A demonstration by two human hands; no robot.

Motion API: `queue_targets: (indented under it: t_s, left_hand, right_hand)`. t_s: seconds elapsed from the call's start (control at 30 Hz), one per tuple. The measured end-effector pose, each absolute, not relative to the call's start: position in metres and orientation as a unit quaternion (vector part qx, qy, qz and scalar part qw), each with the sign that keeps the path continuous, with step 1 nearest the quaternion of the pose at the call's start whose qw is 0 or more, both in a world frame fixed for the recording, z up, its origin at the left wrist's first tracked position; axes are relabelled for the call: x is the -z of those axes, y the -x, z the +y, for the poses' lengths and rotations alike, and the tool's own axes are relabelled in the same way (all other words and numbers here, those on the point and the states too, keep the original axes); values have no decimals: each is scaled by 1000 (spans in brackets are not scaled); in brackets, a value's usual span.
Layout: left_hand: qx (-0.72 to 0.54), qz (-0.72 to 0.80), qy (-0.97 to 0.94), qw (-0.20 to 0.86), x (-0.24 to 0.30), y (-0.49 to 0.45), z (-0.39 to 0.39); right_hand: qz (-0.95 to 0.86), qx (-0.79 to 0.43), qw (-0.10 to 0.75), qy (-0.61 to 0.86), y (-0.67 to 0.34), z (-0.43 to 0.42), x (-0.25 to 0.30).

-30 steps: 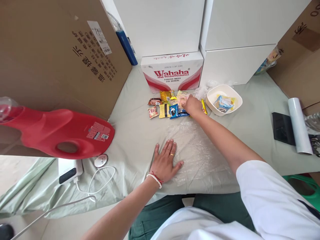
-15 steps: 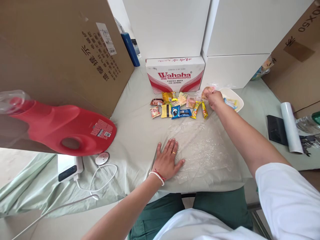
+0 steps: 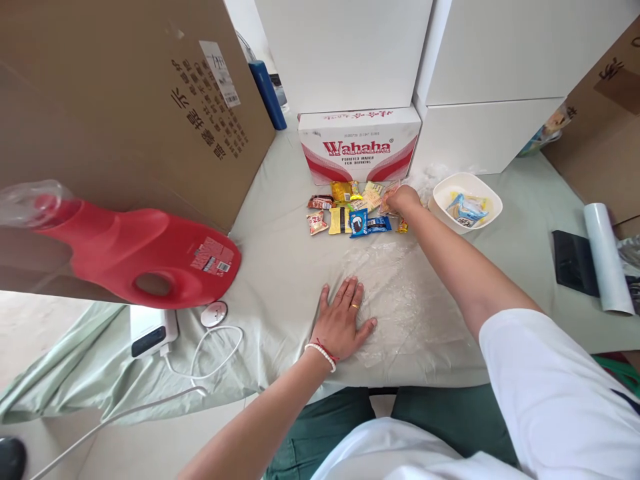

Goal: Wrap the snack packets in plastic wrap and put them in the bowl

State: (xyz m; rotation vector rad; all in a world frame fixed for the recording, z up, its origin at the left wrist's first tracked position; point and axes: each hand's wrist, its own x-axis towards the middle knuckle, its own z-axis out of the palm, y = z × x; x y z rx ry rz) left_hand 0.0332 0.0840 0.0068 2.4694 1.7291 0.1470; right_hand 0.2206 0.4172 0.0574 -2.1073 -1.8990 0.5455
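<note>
My left hand [image 3: 344,321] lies flat, fingers spread, on the left edge of a clear plastic sheet [image 3: 400,303] spread over the pale green cloth. My right hand [image 3: 401,199] reaches out to the right end of a group of several small snack packets [image 3: 350,210], its fingers curled down onto a pinkish packet [image 3: 387,202] there. A blue packet [image 3: 359,223] and a yellow one [image 3: 339,220] lie just left of it. To the right stands a white bowl [image 3: 487,190] with a blue-and-yellow packet [image 3: 467,209] inside.
A Wahaha water carton [image 3: 359,143] and white boxes [image 3: 487,87] stand behind the snacks. A large cardboard box [image 3: 125,100] and a red jug [image 3: 135,250] fill the left. A power bank [image 3: 150,331] with cable lies near the front. A roll [image 3: 605,257] and black item [image 3: 575,262] are at right.
My right hand went from the snack pile to the bowl with a pinkish packet, then came back left to the pile's right end. My left hand stayed flat on the plastic.
</note>
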Motion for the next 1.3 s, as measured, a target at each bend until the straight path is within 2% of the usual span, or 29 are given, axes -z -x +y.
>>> queue_targets:
  t_s: [0.17,0.37,0.63,0.73,0.8,0.87,0.93,1.13,1.2,1.3]
  left_hand:
    - [-50,574,-814,72,-8,-33,84]
    - [-54,574,-815,56,-6,-33,83]
    - [-54,574,-815,54,-5,-34,83]
    - [-63,575,-815,48,-4,-35,83]
    - [-68,574,-814,47,-3,-35,84]
    - [-71,573,-815,54,-4,-35,85]
    - [-72,572,-814,64,-6,-35,86]
    - [-57,575,-814,67,-9,-35,88]
    - [-53,574,-815,64,-9,-36,89]
    - [-46,574,-816,61,-10,-37,89]
  right_hand:
    - [-568,-228,124,781,-224,422,-56]
    - [-567,-243,144,774,-216,410,-53]
    - [-636,-231,238,697,-196,360,-75]
    - [-646,-248,311,652,-232,322,-91]
    - [-648,-281,326,628,-275,291,-99]
    - [-648,-304,296,632,-325,260,-102]
    - [-655,-300,228,655,-371,231,-98]
    - [-692,-41,45,720,-423,163,-68]
    - [-713,-58,38,698,-427,154,-63]
    - [-706,-87,82,698,-439,159,-66]
